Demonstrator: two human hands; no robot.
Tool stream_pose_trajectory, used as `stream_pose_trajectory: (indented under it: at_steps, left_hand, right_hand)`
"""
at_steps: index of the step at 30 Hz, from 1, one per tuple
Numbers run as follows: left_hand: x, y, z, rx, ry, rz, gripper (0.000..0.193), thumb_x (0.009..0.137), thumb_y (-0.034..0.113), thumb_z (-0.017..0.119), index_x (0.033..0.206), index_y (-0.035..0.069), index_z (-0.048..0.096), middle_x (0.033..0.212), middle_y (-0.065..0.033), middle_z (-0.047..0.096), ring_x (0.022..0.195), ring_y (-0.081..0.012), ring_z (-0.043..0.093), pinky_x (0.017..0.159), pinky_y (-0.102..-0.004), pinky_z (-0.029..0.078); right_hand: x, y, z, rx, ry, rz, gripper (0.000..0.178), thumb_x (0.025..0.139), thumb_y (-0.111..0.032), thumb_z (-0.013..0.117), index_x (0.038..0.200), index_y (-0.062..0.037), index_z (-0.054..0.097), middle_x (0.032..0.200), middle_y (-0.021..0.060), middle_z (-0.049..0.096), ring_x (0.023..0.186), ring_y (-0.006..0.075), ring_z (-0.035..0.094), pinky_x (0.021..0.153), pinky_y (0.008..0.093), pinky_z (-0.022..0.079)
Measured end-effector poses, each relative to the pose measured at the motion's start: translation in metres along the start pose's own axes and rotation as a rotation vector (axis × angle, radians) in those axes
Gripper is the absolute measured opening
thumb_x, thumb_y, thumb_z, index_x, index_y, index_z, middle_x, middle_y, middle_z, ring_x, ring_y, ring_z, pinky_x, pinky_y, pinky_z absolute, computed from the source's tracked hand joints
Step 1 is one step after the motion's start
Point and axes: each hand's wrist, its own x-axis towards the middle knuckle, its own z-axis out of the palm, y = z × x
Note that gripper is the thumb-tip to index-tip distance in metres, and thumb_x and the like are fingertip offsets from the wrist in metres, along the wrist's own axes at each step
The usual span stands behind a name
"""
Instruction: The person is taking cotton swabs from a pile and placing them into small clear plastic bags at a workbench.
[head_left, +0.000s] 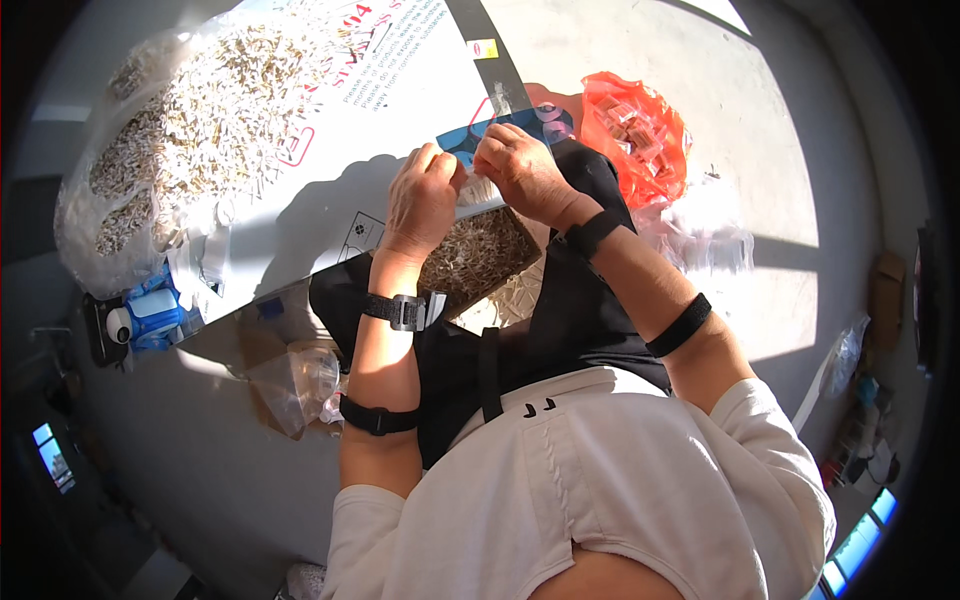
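Both hands are close together above an open box [525, 272] of small, thin brownish and pale pieces by my lap. My left hand [420, 200] is closed, its fingers curled and thumb pressed in. My right hand [525, 175] faces it with fingertips pinched together. Between and just under them shows a small pale, see-through plastic piece [477, 190], partly hidden by the fingers; both hands appear to grip it. Behind the hands lies a blue see-through sheet or tray [462, 142] at the table's edge.
A large clear bag [85, 225] and a heap of small pale pieces [235, 100] cover the white printed tabletop [320, 215] at left. A blue-and-white bottle [155, 315] is near its corner. At right stand an open red bag [600, 100] of small packets and clear plastic bags [700, 230].
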Motion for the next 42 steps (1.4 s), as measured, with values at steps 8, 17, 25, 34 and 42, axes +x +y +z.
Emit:
stream_pose_trajectory:
  at_steps: [8,17,25,34,42]
  left_hand:
    - [0.011,0.011,0.004,0.009,0.018,-0.020,0.011,0.071,0.004,0.064,0.073,0.002,0.053,0.082,-0.0113,0.057,0.082,-0.0322,0.059,0.071,-0.0429,0.049]
    - [0.001,0.002,-0.007,0.061,-0.029,0.058,0.013,0.072,-0.002,0.059,0.078,0.001,0.048,0.082,-0.0145,0.053,0.082,-0.0356,0.057,0.069,-0.0444,0.049]
    - [-0.009,-0.001,-0.012,0.225,0.054,0.111,0.015,0.069,-0.002,0.058,0.081,0.001,0.048,0.081,-0.0139,0.050,0.081,-0.0330,0.055,0.071,-0.0438,0.048]
    - [0.021,-0.020,0.042,0.061,-0.043,-0.340,0.054,0.095,0.033,0.049,0.144,0.016,0.036,0.155,-0.0149,0.021,0.145,-0.0320,0.018,0.112,-0.0553,0.020]
    - [0.019,-0.014,0.081,0.369,-0.150,-0.298,0.066,0.096,0.053,0.041,0.153,0.026,0.021,0.161,-0.0113,0.007,0.148,-0.0298,0.004,0.114,-0.0607,0.008]
  right_hand:
    - [-0.004,0.001,0.002,-0.003,0.027,-0.067,0.009,0.080,-0.005,0.062,0.081,-0.0043,0.054,0.083,0.0103,0.053,0.082,0.0319,0.056,0.071,0.0391,0.049]
    - [-0.007,-0.004,0.001,0.070,0.007,-0.041,0.008,0.081,-0.003,0.060,0.080,-0.0042,0.051,0.085,0.0122,0.051,0.077,0.0329,0.055,0.066,0.0399,0.048]
    - [-0.013,-0.011,0.005,0.160,0.054,0.013,0.010,0.082,-0.001,0.063,0.086,-0.0023,0.053,0.088,0.0114,0.051,0.080,0.0328,0.060,0.066,0.0386,0.051]
    - [-0.045,-0.009,0.038,0.118,0.035,0.212,0.005,0.077,-0.005,0.062,0.078,-0.0054,0.057,0.084,0.0098,0.054,0.075,0.0315,0.063,0.062,0.0410,0.051]
    - [-0.055,-0.012,0.044,0.052,0.088,0.380,0.011,0.071,0.000,0.069,0.077,-0.0062,0.062,0.084,0.0081,0.058,0.075,0.0294,0.063,0.065,0.0359,0.051]
